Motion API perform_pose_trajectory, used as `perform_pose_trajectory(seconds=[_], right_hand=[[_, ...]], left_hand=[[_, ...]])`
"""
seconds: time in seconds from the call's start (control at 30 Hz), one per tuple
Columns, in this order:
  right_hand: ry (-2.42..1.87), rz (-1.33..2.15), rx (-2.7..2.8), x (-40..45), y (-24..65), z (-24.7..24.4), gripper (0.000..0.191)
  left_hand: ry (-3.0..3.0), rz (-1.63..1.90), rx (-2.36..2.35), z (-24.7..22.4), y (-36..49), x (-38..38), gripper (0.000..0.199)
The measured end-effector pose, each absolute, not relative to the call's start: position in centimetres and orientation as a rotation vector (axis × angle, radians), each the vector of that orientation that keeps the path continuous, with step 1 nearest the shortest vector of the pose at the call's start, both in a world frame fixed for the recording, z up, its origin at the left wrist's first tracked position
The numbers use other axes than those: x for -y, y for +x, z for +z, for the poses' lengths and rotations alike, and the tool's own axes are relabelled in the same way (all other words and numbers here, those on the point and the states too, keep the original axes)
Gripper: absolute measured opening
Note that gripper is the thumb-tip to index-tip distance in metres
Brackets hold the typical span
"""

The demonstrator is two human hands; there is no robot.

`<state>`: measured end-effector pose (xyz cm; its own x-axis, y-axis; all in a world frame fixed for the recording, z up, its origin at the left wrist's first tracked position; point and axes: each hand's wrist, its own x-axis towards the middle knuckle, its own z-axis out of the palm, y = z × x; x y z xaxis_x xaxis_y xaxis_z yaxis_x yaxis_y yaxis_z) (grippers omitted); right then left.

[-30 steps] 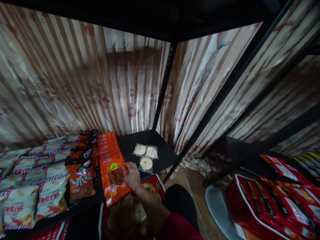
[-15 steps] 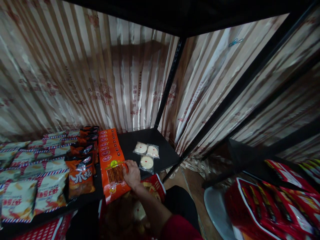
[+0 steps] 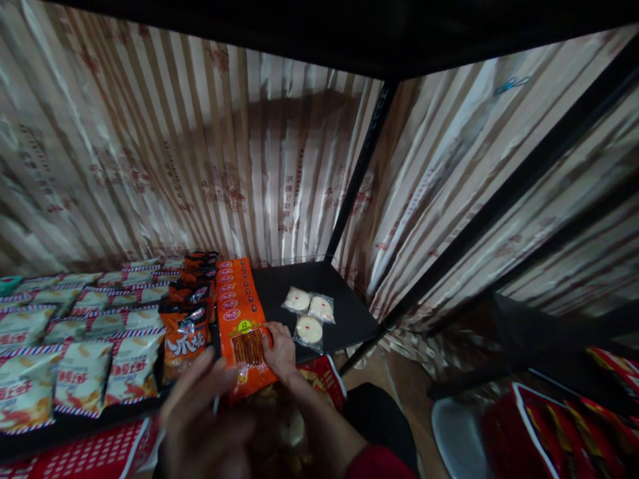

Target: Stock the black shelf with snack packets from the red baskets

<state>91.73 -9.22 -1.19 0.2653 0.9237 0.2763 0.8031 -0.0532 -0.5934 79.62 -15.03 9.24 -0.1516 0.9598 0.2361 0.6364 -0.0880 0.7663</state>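
A long orange snack packet [image 3: 239,299] with a window onto brown sticks lies flat on the black shelf. My right hand [image 3: 279,349] grips its right edge near the front end. At the lower left, my left hand [image 3: 202,406] is raised in front of the shelf edge, smeared by motion, and it covers the packet's near left corner. Left of the orange packet stands a row of orange and black snack bags [image 3: 186,339]. Three clear-wrapped round white cakes [image 3: 309,329] lie on the shelf to the right of my right hand.
Rows of white snack bags [image 3: 82,379] fill the left of the shelf. Below are a red basket [image 3: 94,452] and a dim container of snacks. A black post [image 3: 362,166] rises at the corner. To the right are a grey stool [image 3: 452,432] and a red box [image 3: 519,432].
My left hand has come into view at the lower left. My right hand stays at the orange packet's edge. The whole scene has shifted right as the camera turned left.
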Motion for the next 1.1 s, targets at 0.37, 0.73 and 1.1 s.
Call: perform_pose_trajectory(seconds=[0.37, 0.73, 1.1], right_hand=[[-1.86, 0.28, 1.597, 5.8, 92.9, -0.3, 0.032], [-2.172, 0.583, 1.543, -0.8, 93.6, 1.5, 0.031], [-2.276, 0.799, 1.551, -3.8, 94.4, 1.5, 0.028]], left_hand=[[2.448, 0.843, -1.767, -0.1, 79.6, 8.1, 0.045], [2.399, 0.843, -1.857, -2.3, 79.3, 6.8, 0.049], [2.412, 0.854, -1.809, -2.5, 79.1, 6.6, 0.051]])
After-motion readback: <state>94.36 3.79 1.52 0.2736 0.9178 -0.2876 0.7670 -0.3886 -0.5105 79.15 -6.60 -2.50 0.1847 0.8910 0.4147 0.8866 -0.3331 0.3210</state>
